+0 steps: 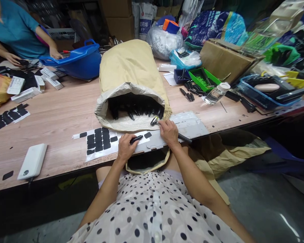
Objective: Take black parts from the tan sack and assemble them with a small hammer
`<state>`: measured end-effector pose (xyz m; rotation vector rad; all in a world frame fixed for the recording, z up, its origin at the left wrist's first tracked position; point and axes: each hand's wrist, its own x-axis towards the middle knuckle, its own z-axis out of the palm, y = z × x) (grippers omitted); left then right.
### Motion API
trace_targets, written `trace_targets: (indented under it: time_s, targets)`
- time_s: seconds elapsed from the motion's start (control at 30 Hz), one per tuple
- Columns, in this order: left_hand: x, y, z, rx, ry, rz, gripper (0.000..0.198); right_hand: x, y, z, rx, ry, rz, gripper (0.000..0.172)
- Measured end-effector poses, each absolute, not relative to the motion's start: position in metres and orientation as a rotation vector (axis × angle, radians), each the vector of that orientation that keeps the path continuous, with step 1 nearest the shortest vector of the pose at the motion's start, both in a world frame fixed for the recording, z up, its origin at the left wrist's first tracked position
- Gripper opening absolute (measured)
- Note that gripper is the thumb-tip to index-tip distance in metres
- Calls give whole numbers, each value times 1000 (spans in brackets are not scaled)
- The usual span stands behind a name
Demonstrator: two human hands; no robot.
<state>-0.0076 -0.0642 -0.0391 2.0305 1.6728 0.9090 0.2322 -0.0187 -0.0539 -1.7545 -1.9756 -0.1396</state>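
My left hand (126, 145) is closed on a small black pointed part (136, 139), held just above a light grey board (152, 141) at the table's front edge. My right hand (169, 132) is wrapped around a small hammer. Its shiny metal head (154, 120) points left, in front of the sack's mouth, and the black handle (184, 138) sticks out to the right. A loose black square pad (148, 135) lies between my hands. Beside my left hand is a white sheet with several black pads (98, 140). A tan sack (131, 64) lies open towards me, with many black pointed parts (139, 109) inside.
A white power bank (32, 161) with a cable lies at the left. Behind it are small white boxes (27, 94), a blue basin (76, 62) and a co-worker's hands (54, 53). On the right stand a green tray (204, 80), a clear bottle (216, 93) and a cardboard box (225, 59).
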Motion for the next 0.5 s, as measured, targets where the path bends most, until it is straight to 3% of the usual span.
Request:
trace_targets:
  time_s: [0.2,0.5]
  targets:
    - [-8,-57,-42,1971,1678,825,14,225,-32,-40,-1657,-1924,-57,34]
    - [-16,-53,-44,1861,1575,820,16,187,-75,-15,-1199,-1939,369,35]
